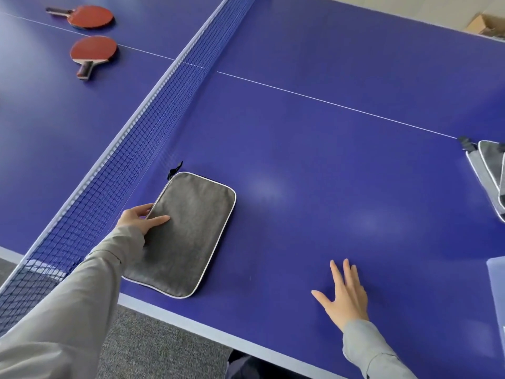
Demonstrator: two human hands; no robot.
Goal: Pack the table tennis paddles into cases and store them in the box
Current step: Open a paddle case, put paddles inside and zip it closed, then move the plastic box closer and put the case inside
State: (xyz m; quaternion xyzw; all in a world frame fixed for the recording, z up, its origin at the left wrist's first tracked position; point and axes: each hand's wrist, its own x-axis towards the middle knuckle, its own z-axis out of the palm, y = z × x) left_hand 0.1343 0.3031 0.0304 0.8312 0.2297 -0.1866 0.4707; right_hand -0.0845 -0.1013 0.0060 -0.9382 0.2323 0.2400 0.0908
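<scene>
A blue table (328, 160) with white lines fills the view, split by a dark net (153, 110), with grey carpet (153, 346) below its near edge and a cardboard box (483, 24) on the pale floor beyond the far corner. The left hand (139, 218) grips the net-side edge of a grey case (188, 231) lying flat near the net, thumb on top. The right hand (344, 295) rests open and empty, well apart from it; two red paddles (91, 17) (93, 51) lie across the net, and more grey cases (489, 176) sit at the right edge.

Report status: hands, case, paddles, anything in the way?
Left hand gripping grey case edge; right hand flat on table, empty. Two paddles uncased beyond net. Net between.
</scene>
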